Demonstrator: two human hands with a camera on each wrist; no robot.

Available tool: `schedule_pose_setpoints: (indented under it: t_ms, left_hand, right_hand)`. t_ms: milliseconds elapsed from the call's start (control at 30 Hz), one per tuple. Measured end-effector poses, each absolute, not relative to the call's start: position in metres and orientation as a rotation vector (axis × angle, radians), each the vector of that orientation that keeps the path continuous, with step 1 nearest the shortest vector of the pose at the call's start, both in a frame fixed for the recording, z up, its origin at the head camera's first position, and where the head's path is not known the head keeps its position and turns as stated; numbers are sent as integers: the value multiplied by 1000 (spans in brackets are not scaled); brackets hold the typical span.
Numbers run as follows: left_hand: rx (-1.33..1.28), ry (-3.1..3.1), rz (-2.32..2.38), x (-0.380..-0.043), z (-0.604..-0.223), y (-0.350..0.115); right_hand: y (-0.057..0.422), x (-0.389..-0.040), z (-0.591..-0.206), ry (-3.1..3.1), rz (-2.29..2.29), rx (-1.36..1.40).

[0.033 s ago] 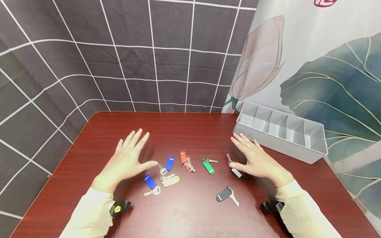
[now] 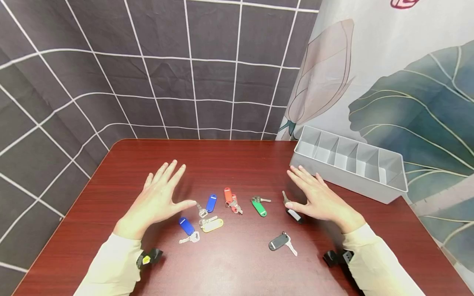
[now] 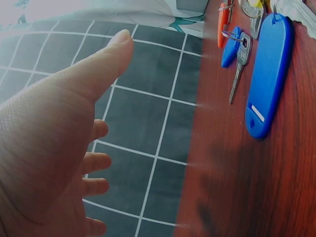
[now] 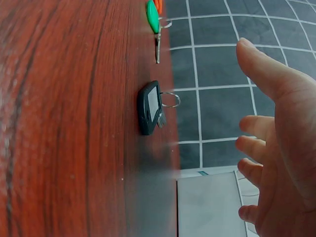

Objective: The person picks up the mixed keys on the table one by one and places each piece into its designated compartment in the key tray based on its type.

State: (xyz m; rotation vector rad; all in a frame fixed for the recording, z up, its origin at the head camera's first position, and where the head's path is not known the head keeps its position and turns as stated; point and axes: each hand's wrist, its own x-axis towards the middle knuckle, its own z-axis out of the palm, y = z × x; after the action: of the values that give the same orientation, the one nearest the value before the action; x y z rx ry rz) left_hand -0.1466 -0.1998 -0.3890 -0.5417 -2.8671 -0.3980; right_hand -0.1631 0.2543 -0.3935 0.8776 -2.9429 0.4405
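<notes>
My left hand (image 2: 155, 201) is held over the left side of the table, fingers straight and spread, holding nothing. Below its thumb lie keys with blue tags (image 2: 187, 226) (image 2: 211, 203) and a key with a yellow tag (image 2: 212, 225). Two red-tagged keys (image 2: 228, 195) overlap mid-table, beside a green-tagged key (image 2: 259, 208). Extended likewise, my right hand (image 2: 320, 199) is empty; its thumb overlaps a key with a black tag (image 2: 295, 216) in the head view. The right wrist view shows that black tag (image 4: 149, 107) apart from the hand. Nearer me lies a dark grey tag (image 2: 278, 242) with its key.
A grey box (image 2: 340, 174) with several compartments in a row stands at the table's back right. The reddish-brown table (image 2: 229, 271) ends at a dark gridded curtain (image 2: 214, 78) behind and a flowered curtain (image 2: 389, 70) on the right.
</notes>
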Motion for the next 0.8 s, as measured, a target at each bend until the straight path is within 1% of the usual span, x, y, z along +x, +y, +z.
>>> schedule_pose_setpoints:
  t_ms: [800]
  left_hand:
    - [-540,-2855,-406,-139,-379,-196]
  right_hand:
    - [255,-157,-390,-2914,445,866]
